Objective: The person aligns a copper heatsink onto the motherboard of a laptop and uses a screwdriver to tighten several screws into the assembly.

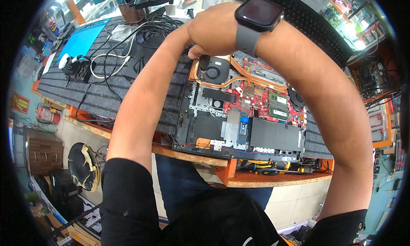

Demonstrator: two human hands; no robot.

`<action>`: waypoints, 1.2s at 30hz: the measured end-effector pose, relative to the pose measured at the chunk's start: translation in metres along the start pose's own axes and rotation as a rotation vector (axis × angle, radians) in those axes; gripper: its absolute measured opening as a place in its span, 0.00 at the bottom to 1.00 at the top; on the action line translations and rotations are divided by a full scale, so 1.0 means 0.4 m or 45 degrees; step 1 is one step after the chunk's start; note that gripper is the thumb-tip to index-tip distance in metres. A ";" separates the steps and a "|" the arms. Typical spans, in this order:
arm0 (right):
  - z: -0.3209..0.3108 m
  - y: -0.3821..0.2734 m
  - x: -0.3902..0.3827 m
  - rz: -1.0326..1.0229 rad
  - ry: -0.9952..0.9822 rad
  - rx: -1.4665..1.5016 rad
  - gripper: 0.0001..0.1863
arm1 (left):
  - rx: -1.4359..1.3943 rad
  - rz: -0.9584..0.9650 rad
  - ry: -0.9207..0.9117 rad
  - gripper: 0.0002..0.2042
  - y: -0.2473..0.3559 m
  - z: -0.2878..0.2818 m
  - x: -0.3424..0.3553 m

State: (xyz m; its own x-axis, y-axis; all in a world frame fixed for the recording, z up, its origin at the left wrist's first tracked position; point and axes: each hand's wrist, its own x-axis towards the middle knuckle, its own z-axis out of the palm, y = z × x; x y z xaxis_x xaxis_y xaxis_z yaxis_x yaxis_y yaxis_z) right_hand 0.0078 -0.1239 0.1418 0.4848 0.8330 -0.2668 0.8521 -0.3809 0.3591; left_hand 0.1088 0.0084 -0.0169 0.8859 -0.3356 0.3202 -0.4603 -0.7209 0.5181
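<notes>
An opened laptop lies on the grey striped mat, showing its red circuit board, copper heat pipes, black battery and two fans. My right hand, with a watch on its wrist, is bent over the laptop's far left corner. From beneath its closed fingers a dark screwdriver points down beside the left fan. My left hand meets the right at that corner; its fingers are mostly hidden behind the right hand, so I cannot tell what they hold.
Behind the laptop stands a black keyboard. Tangled black cables, a black box, a plug adapter and a blue sheet lie to the left. Tools fill a shelf under the orange-edged table. A torn black stool stands left.
</notes>
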 end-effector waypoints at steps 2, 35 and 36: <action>0.020 0.025 0.014 -0.253 0.061 0.025 0.18 | -0.163 -0.129 0.065 0.15 0.012 -0.045 -0.015; 0.000 0.000 -0.023 -0.092 0.095 0.063 0.18 | -1.143 -0.222 0.460 0.14 0.049 -0.121 -0.249; 0.005 0.010 -0.026 -0.127 0.142 0.109 0.18 | -1.150 -0.241 0.431 0.14 0.051 -0.123 -0.249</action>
State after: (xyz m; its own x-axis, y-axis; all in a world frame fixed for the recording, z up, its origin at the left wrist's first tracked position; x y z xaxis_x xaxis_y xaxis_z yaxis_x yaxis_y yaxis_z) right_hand 0.0065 -0.1351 0.1441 0.3757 0.9061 -0.1946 0.9110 -0.3226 0.2570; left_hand 0.0083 0.0572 0.0007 0.9512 0.0310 0.3069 -0.3079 0.0375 0.9507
